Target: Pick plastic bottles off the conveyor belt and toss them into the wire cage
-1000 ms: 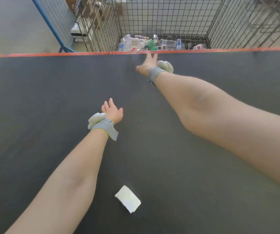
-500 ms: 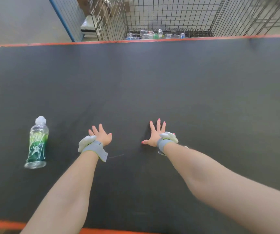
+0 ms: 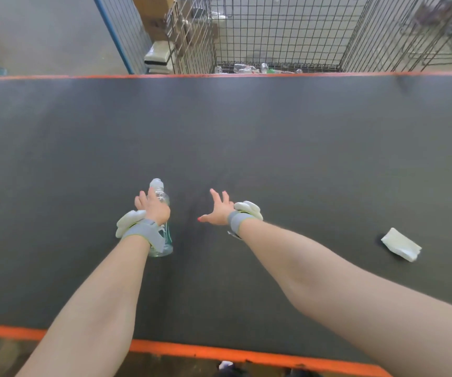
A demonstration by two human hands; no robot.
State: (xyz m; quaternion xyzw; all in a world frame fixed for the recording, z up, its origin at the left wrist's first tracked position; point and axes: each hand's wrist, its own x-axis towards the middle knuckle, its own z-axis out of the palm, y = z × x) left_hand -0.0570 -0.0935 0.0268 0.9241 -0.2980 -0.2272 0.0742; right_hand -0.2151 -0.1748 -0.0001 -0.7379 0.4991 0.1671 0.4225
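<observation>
Bottle (image 3: 160,195) now under left hand (image 3: 152,209), grip unclear, right hand (image 3: 218,210) spread, wire cage (image 3: 274,31) holding clear bottles (image 3: 246,68).

White paper scrap (image 3: 401,244) lower right; cardboard box (image 3: 151,9), blue-framed mesh panel (image 3: 121,34) far back.

dark grey belt (image 3: 246,137) edged orange; clear bottle (image 3: 162,198), green label; white paper (image 3: 400,244); grey wristbands (image 3: 143,232).

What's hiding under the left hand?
A plastic bottle lies on the belt under the left hand. Its white cap and clear bottom poke out. The hand and wrist strap cover its middle, so you can't see whether it is gripped.
</observation>
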